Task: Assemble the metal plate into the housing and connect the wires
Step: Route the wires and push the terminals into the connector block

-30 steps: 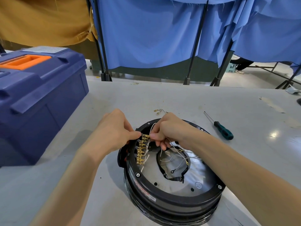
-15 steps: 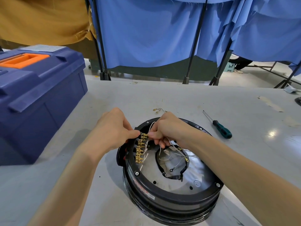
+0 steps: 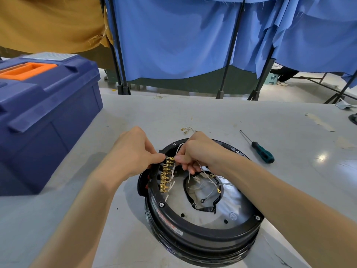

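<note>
The round black housing [image 3: 202, 235] is sitting lower centre, the shiny metal plate [image 3: 238, 206] lying flat inside; white wires [image 3: 204, 187] are spilling from its central hole, beside brass terminals [image 3: 166, 175] lining the left rim.

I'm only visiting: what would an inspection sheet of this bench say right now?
Surface: grey table, scuffed.
Job's things: round black housing, metal plate seated inside; brass terminals in a row by its left rim.
Clutter: green-handled screwdriver, small loose connectors, shut blue toolbox.
Hands: left hand pinches the top terminal; right hand pinches a wire end beside it.
Cables: white wires lie loose in the plate's centre hole, ring ends unconnected.
Surroundings: blue curtains on black stands, mustard cloth.
</note>
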